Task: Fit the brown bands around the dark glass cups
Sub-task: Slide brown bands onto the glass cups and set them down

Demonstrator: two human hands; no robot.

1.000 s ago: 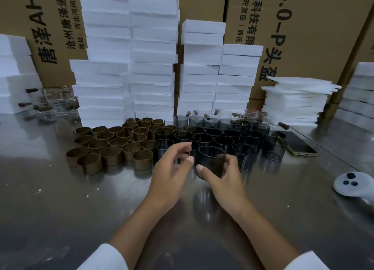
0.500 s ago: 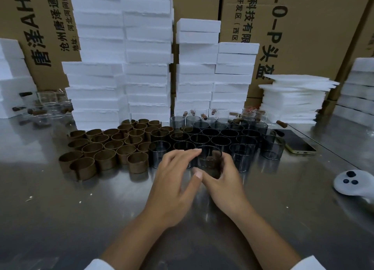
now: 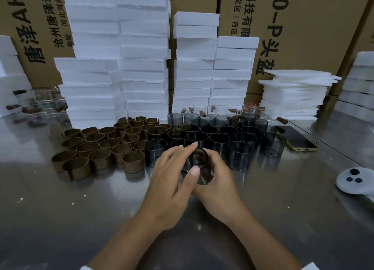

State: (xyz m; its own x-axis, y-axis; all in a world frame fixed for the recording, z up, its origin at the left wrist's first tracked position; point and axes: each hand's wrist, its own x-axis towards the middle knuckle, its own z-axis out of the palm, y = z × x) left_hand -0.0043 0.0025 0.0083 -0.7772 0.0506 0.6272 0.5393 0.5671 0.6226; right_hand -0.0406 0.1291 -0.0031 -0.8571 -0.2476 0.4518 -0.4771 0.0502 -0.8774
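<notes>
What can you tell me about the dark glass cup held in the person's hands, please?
The dark glass cup is a small, smoky, see-through cylinder with a round rim and no brown band. It is tilted, mouth towards the camera, just in front of the standing cups. The right hand curls round it from the right; the left hand pinches it between thumb and forefinger.

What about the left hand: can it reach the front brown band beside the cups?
Probably yes: the band stands in the front row, nothing between it and the left hand, though it and the right hand grip a dark cup.
</notes>
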